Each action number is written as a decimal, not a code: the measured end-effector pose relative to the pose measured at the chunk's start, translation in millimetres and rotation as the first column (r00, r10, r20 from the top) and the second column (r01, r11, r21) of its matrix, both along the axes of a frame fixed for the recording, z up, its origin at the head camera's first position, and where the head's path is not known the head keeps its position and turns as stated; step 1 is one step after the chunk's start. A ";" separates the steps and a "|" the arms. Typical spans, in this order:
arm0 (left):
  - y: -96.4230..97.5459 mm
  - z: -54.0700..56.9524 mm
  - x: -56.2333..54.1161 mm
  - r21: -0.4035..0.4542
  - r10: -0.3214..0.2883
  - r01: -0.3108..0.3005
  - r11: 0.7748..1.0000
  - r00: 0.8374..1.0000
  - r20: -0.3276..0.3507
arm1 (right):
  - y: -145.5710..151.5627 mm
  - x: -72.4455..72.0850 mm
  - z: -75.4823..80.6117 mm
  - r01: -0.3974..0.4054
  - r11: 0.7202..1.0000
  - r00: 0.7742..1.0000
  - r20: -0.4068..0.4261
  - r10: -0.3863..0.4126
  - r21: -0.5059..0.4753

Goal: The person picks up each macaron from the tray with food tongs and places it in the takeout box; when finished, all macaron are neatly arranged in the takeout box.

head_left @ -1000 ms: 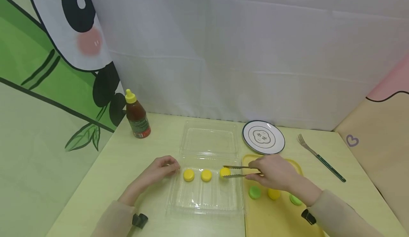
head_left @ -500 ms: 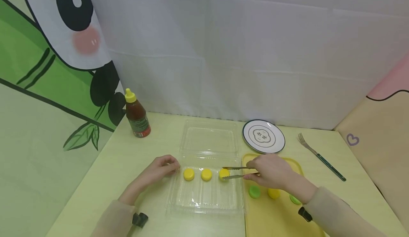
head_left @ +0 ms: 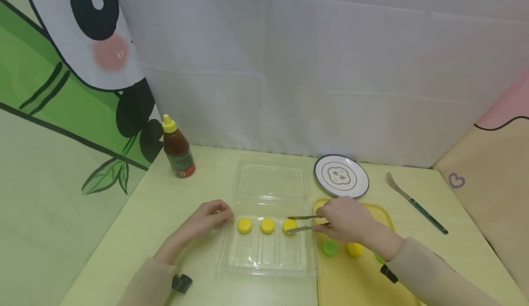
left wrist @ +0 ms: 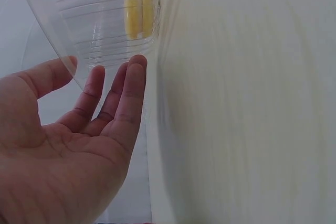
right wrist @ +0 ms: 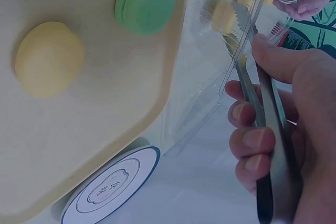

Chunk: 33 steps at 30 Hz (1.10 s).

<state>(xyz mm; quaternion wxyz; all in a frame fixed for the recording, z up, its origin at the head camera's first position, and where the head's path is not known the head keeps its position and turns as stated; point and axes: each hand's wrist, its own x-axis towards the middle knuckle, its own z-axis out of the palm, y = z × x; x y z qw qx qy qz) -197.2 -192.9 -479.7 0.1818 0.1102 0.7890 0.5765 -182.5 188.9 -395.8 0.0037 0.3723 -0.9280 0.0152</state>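
Note:
A clear plastic clamshell box (head_left: 248,260) lies with its lid folded back, several ribbed channels in its base. Three yellow macarons stand in a row near its hinge: left (head_left: 244,225), middle (head_left: 267,226) and right (head_left: 289,223). My left hand (head_left: 211,217) pinches the box's left rim, thumb and fingers on either side of the wall in the left wrist view. In my right hand (head_left: 347,219) I grip metal tongs (right wrist: 275,145) with serrated tips. Those tips lie on either side of the right macaron; whether they press on it I cannot tell.
A yellow tray (head_left: 347,283) adjoins the box on the right, holding green macarons (head_left: 329,247) and a yellow macaron (head_left: 354,249). Behind stand a white plate (head_left: 341,176) and, farther right, a fork (head_left: 417,205). A sauce bottle (head_left: 177,154) stands at the back left.
My right hand and the tongs have shifted slightly left, and the right macaron sits a little further left with them. The left hand stays on the box rim.

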 end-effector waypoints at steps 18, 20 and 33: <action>0.1 0.1 -0.6 -0.016 0.009 -0.009 1.000 1.000 0.004 | -6.9 3.4 8.0 0.028 0.998 0.999 -0.023 -0.026 0.062; 0.3 0.4 -0.4 -0.009 0.009 -0.009 1.000 1.000 0.007 | -6.9 3.6 8.3 0.030 0.997 0.999 -0.023 -0.029 0.064; 1.1 0.7 -0.1 0.000 0.014 -0.014 1.000 1.000 0.008 | -5.9 3.1 4.7 0.029 0.998 0.999 -0.025 -0.027 0.064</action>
